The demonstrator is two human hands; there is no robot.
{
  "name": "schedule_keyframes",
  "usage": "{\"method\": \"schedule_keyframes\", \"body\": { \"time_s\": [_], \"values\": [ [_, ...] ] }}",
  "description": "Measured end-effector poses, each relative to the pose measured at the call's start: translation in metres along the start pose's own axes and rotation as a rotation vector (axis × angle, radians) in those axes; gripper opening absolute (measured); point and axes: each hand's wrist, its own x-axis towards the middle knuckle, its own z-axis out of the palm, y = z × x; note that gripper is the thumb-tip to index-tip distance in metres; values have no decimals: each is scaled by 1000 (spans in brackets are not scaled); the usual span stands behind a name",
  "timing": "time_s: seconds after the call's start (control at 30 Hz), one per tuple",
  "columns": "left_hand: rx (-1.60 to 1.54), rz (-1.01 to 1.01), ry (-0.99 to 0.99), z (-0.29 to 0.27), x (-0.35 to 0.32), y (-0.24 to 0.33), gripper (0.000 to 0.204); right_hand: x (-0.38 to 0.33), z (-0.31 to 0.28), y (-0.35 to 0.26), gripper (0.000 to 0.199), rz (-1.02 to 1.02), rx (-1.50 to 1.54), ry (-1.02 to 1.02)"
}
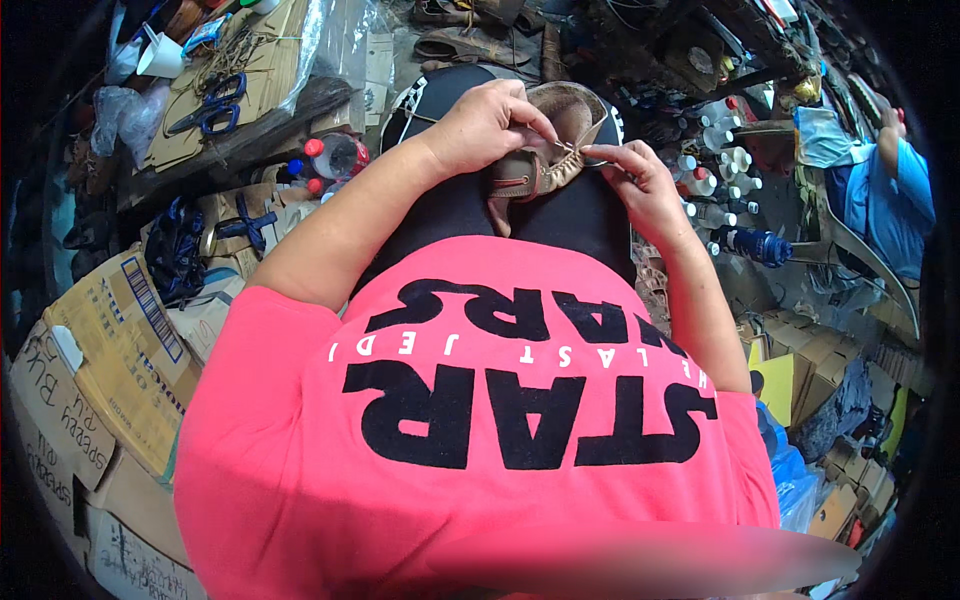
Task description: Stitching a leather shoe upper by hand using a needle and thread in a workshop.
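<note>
A tan and brown leather shoe (538, 178) rests on my lap between my knees, its pale-lined opening facing up. A light shoelace (566, 148) runs through the eyelets along its front. From the left, my left hand (487, 126) reaches over the shoe, with its thumb and index finger pinched on the lace. On the other side, my right hand (645, 182) pinches at the lace beside the eyelets, its other fingers curled. The exact ends of the lace are too small to make out.
Blue-handled scissors (221, 104) lie on cardboard at the upper left. Several plastic bottles (715, 180) stand to my right, near a person in a blue shirt (885, 205). Cardboard boxes (130, 350) are stacked at my left. Worn leather pieces (470, 45) lie ahead on the floor.
</note>
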Motion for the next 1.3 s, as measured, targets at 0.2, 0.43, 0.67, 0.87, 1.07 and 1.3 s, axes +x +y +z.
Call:
{"method": "schedule_keyframes", "body": {
  "time_s": [0.2, 0.43, 0.67, 0.87, 1.07, 1.3],
  "values": [
    [96, 8, 6, 2, 5, -8, 20, 12, -5, 9, 38, -7, 14, -59],
    [115, 20, 9, 4, 6, -11, 21, 14, -7, 4, 39, 10, 1, -65],
    [90, 44, 1, 6, 8, -9, 21, 15, -9, 7, 42, 39, 51, -116],
    [-23, 10, -82, 8, 16, -12, 20, 18, -10, 11, 39, 78, 202, -178],
    [107, 167, -158, 4, 33, -14, 17, 26, -10, 20, 37, 31, 185, -215],
    [350, 250, -165, -1, 26, 9, 19, 21, -12, 14, 30, 4, 141, -222]
  ]
}}
